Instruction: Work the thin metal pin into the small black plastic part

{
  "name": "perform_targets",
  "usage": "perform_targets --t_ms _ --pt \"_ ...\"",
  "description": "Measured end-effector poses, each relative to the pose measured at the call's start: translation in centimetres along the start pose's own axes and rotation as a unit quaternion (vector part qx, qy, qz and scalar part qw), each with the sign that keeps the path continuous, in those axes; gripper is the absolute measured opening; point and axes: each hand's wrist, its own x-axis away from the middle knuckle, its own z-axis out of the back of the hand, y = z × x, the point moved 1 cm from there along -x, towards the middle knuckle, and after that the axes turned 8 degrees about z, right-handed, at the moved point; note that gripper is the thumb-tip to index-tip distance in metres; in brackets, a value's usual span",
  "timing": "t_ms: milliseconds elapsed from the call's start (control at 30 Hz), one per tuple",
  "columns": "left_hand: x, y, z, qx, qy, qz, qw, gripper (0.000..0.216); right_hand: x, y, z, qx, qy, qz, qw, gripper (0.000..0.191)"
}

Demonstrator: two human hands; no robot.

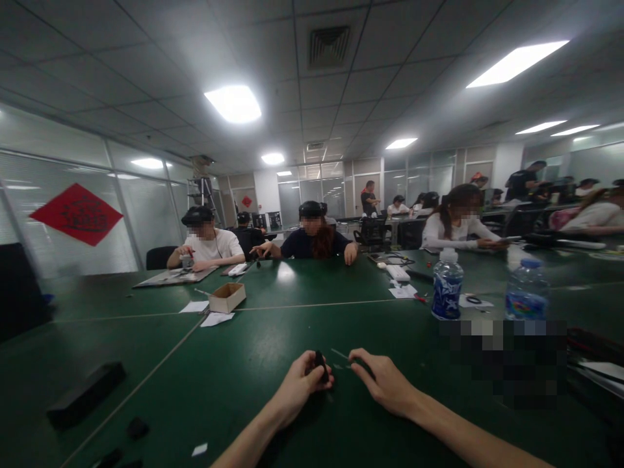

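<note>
Over the green table, my left hand (303,382) is closed around a small black object (320,365), whose exact kind I cannot make out. Just to its right, my right hand (385,382) pinches a thin pale strip (339,353) between thumb and forefinger. The strip points toward the black object, with a small gap between them. Below the strip lie small clear scraps (337,366), too faint to name.
On the left are a long black block (86,393), a small black piece (138,428) and a white scrap (199,449). Ahead stands an open cardboard box (227,298). Two bottles, one labelled blue (447,286), one blue-capped (526,292), stand right. Several people sit across the table.
</note>
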Motion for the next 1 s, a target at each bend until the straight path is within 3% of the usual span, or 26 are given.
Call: perform_targets --t_ms 133,667,1000 --pt "-0.4 -0.4 0.3 0.042 0.018 -0.014 0.999 0.031 0.0 -1.4 0.3 0.037 -0.061 0.035 0.997 0.025" --pt "-0.1 0.1 0.1 0.070 0.062 -0.007 0.996 0.030 0.0 -1.4 0.2 0.037 -0.060 0.071 0.995 0.026" --pt "0.0 0.1 0.1 0.004 0.029 -0.018 0.999 0.036 0.1 -1.1 0.0 0.034 -0.047 0.069 0.996 0.027"
